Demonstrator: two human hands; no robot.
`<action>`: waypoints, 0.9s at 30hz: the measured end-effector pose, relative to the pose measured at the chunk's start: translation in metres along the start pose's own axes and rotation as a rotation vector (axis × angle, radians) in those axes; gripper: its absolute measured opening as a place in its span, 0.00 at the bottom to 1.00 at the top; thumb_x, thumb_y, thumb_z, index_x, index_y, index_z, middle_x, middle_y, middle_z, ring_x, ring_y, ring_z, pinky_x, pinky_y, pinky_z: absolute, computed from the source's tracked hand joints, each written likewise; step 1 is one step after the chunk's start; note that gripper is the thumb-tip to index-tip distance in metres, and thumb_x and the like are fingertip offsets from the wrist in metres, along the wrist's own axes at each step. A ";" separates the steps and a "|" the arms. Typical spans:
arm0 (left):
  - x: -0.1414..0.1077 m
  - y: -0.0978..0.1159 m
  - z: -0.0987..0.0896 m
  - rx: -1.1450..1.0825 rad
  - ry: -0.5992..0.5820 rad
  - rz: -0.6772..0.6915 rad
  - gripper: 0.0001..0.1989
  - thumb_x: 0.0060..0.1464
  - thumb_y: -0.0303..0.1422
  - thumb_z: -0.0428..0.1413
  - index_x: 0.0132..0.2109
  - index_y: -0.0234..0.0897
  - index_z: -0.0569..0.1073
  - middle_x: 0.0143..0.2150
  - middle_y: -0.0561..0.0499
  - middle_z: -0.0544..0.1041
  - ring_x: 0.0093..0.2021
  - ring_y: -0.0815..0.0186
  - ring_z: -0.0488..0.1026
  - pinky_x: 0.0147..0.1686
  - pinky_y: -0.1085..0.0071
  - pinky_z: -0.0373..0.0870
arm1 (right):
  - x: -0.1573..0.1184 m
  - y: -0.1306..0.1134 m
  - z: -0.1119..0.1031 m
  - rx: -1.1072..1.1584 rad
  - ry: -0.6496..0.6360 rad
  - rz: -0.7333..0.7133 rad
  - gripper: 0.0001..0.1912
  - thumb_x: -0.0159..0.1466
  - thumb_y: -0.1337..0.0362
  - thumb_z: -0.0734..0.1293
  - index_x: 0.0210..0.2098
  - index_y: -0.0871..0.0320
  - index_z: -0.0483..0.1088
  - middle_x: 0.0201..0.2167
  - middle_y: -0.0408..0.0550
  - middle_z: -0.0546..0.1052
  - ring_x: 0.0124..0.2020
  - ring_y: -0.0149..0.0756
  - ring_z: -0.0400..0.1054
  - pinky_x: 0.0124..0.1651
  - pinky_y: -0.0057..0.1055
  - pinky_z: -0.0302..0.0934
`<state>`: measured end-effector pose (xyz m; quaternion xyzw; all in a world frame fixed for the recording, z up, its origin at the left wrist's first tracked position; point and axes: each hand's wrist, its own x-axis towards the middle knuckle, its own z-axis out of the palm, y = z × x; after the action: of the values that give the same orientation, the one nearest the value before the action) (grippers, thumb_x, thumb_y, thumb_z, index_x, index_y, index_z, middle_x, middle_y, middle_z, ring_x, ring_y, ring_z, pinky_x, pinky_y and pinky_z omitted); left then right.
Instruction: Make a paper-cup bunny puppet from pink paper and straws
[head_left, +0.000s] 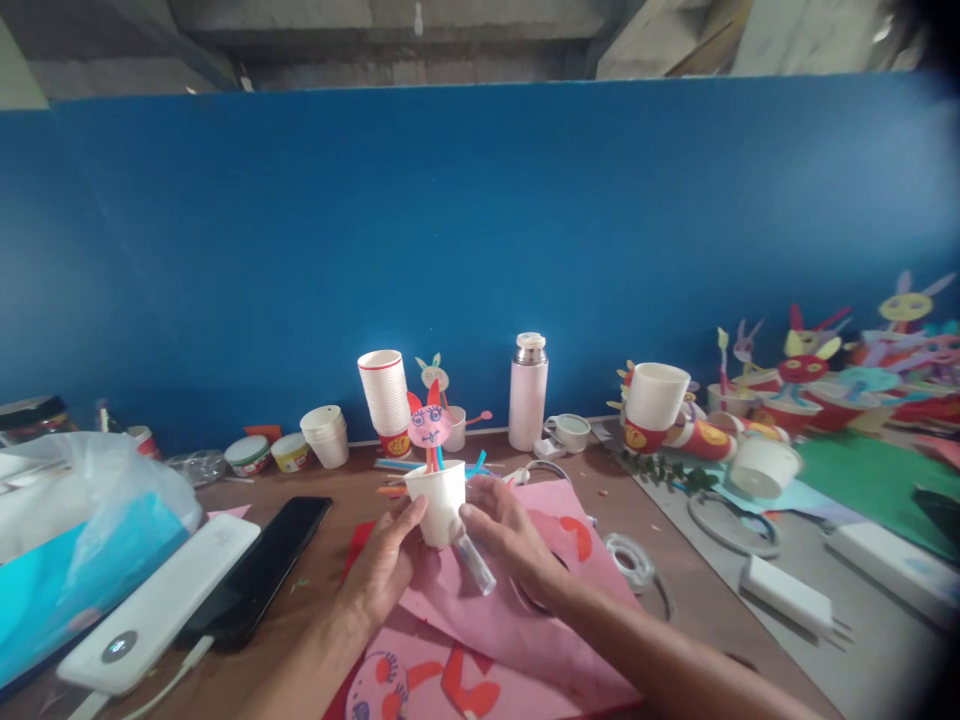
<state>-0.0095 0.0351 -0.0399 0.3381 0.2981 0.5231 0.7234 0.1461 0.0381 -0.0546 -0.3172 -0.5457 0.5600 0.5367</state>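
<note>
A white paper cup (438, 505) is held upright over pink paper (517, 630). My left hand (394, 550) grips its left side, thumb at the front. On the right side my right hand (510, 530) closes on the same cup with the thumb near its edge and the fingers behind, partly hidden. Out of the cup rises a pink paper rabbit face (430, 425) with red ears and drawn features, on thin strips. A blue strip (475, 465) sticks out to the right. Just under the cup a clear plastic tube-like piece (477, 566) slants down.
Cut red and pink paper pieces (379, 685) lie at the front. A phone (259, 570) and white power bank (161, 605) are at left. Behind stand stacked paper cups (384, 395) and a thermos (529, 395). Tape (630, 562) and finished paper figures (806, 370) are at right.
</note>
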 end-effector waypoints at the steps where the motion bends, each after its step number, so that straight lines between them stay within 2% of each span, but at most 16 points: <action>1: 0.001 0.000 -0.003 0.006 0.008 0.010 0.17 0.50 0.34 0.56 0.47 0.32 0.70 0.33 0.45 0.76 0.29 0.65 0.73 0.28 0.71 0.68 | 0.002 -0.003 -0.003 -0.024 0.016 0.006 0.19 0.58 0.56 0.64 0.45 0.58 0.60 0.44 0.51 0.69 0.46 0.39 0.65 0.47 0.37 0.59; 4: 0.004 0.003 -0.012 0.009 0.061 0.016 0.16 0.49 0.34 0.56 0.45 0.34 0.70 0.31 0.47 0.75 0.26 0.67 0.71 0.24 0.73 0.67 | 0.010 -0.007 -0.016 -0.138 0.066 0.016 0.16 0.59 0.55 0.62 0.42 0.57 0.63 0.41 0.49 0.71 0.42 0.36 0.66 0.42 0.33 0.60; 8: 0.006 0.009 -0.016 -0.073 0.194 -0.024 0.15 0.48 0.33 0.57 0.45 0.36 0.70 0.33 0.48 0.76 0.28 0.65 0.73 0.22 0.73 0.67 | 0.023 0.001 -0.033 -0.253 0.101 -0.009 0.11 0.58 0.59 0.62 0.37 0.59 0.65 0.31 0.45 0.72 0.31 0.31 0.66 0.34 0.27 0.59; 10: 0.006 0.012 -0.016 -0.133 0.233 -0.027 0.14 0.48 0.33 0.56 0.44 0.34 0.71 0.34 0.47 0.77 0.30 0.64 0.73 0.25 0.71 0.69 | 0.028 0.006 -0.040 -0.421 0.106 -0.035 0.08 0.57 0.62 0.60 0.34 0.60 0.66 0.26 0.43 0.71 0.27 0.29 0.64 0.29 0.25 0.57; 13: 0.006 0.014 -0.014 -0.183 0.231 0.003 0.15 0.49 0.33 0.55 0.45 0.33 0.71 0.39 0.44 0.76 0.35 0.62 0.73 0.31 0.69 0.71 | 0.031 0.008 -0.049 -0.668 0.111 -0.074 0.08 0.56 0.65 0.59 0.29 0.60 0.68 0.22 0.41 0.70 0.24 0.28 0.62 0.27 0.23 0.54; 16: 0.006 0.014 -0.011 -0.181 0.233 0.045 0.14 0.48 0.30 0.57 0.44 0.33 0.71 0.38 0.46 0.76 0.35 0.64 0.73 0.32 0.70 0.72 | 0.031 0.003 -0.055 -0.766 0.105 -0.090 0.07 0.55 0.66 0.60 0.26 0.59 0.70 0.22 0.42 0.71 0.24 0.28 0.62 0.28 0.24 0.52; 19: 0.007 0.013 -0.011 -0.142 0.261 0.076 0.12 0.46 0.27 0.58 0.41 0.34 0.72 0.36 0.49 0.77 0.32 0.66 0.73 0.28 0.73 0.71 | 0.028 -0.004 -0.056 -1.012 0.061 -0.157 0.08 0.55 0.68 0.61 0.27 0.57 0.72 0.26 0.43 0.74 0.27 0.29 0.63 0.31 0.24 0.51; 23: 0.008 0.011 -0.016 -0.102 0.308 0.050 0.13 0.45 0.28 0.59 0.41 0.34 0.72 0.33 0.49 0.77 0.29 0.67 0.73 0.26 0.73 0.71 | 0.023 -0.002 -0.050 -1.350 -0.067 -0.277 0.10 0.56 0.71 0.61 0.27 0.55 0.73 0.27 0.44 0.73 0.29 0.30 0.62 0.33 0.26 0.49; 27: 0.009 0.010 -0.020 -0.045 0.297 0.101 0.13 0.46 0.28 0.58 0.42 0.32 0.72 0.34 0.47 0.77 0.32 0.66 0.74 0.31 0.73 0.71 | 0.020 0.006 -0.045 -1.523 -0.233 -0.342 0.10 0.60 0.68 0.61 0.26 0.55 0.72 0.27 0.45 0.71 0.32 0.33 0.61 0.35 0.29 0.47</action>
<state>-0.0279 0.0490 -0.0447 0.2551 0.3727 0.6095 0.6516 0.1822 0.0701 -0.0647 -0.4484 -0.8730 -0.0288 0.1897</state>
